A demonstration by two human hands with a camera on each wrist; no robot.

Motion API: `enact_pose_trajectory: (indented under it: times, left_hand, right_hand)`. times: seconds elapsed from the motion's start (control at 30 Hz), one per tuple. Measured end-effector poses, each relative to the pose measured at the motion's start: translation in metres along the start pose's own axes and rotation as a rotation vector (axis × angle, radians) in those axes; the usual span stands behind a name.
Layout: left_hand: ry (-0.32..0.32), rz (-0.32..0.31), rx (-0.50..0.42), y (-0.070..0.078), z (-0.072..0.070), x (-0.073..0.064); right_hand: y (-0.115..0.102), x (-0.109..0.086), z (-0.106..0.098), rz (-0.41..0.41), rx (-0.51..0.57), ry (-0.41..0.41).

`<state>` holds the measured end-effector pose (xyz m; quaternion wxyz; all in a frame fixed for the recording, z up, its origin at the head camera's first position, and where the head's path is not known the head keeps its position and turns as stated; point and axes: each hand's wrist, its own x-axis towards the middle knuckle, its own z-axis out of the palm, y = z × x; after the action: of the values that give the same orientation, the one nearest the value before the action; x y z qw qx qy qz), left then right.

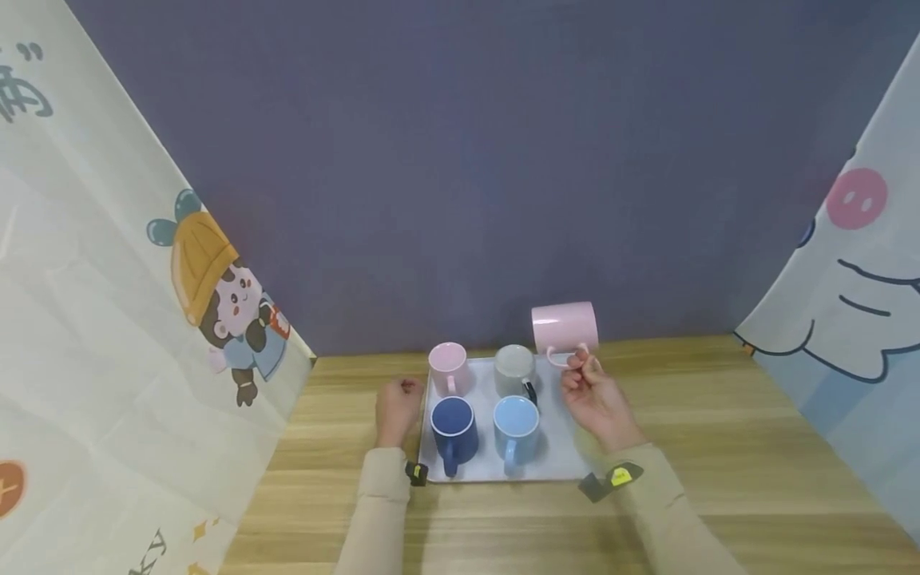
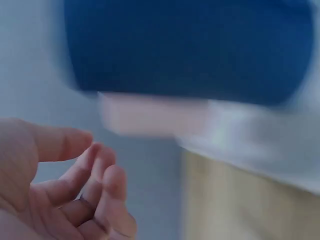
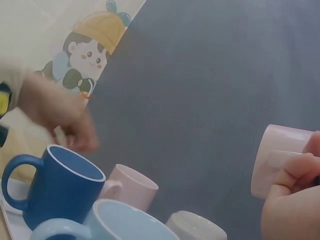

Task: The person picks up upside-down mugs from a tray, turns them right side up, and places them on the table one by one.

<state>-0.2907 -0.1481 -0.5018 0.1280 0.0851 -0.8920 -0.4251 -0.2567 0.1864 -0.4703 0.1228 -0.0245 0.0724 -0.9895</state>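
Backdrop (image 1: 460, 176): dark grey-blue, fills the far side. Left sheet (image 1: 93, 319) is white with a cartoon figure in a yellow hat; right sheet (image 1: 877, 319) has a pink pig-snout print. Counter (image 1: 719, 447): wood grain, runs up to the backdrop. Tray (image 1: 557, 415): white, flat on the counter, four mugs on it. Both sleeves light beige.

Hands: right hand (image 1: 596, 403) raised over the tray's right side, pinching the held pink mug (image 1: 564, 326) by its handle. That mug is in the air on its side, handle down, above the far right corner in the head view. Left hand (image 1: 399, 409) just beside the tray's left edge, fingers loosely curled, thumb near the fingertips, nothing gripped.

Mugs on tray: dark blue mug (image 1: 454, 431) near left, upright; light blue mug (image 1: 516, 427) near right, upright; grey mug (image 1: 513, 374) far right, black handle, can't tell which end is up; standing pink mug (image 1: 449, 371) far left.

Smallest: black wrist devices (image 1: 415, 473), yellow labels.
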Motion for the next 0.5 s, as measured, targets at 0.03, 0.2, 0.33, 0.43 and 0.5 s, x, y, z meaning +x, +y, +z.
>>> enact_pose_trajectory:
  times: [0.03, 0.2, 0.33, 0.43, 0.5]
  left_hand:
    - [0.0, 0.018, -0.05, 0.013, -0.001, -0.001]
    - [-0.173, 0.084, -0.374, 0.075, 0.009, -0.016]
    - [-0.38, 0.01, -0.625, 0.105, 0.032, -0.031]
    - [-0.491, -0.116, -0.794, 0.118, 0.049, -0.04]
    - [-0.518, -0.194, -0.889, 0.122, 0.057, -0.044]
  right_hand:
    - [0.002, 0.0, 0.001, 0.004, 0.006, -0.01]
    - [0.011, 0.0, 0.007, 0.034, 0.019, -0.061]
    - [0.02, 0.001, 0.01, 0.046, -0.006, -0.054]
    - [0.026, 0.002, 0.011, 0.055, -0.028, -0.047]
    - [0.03, 0.003, 0.011, 0.062, -0.05, -0.054]
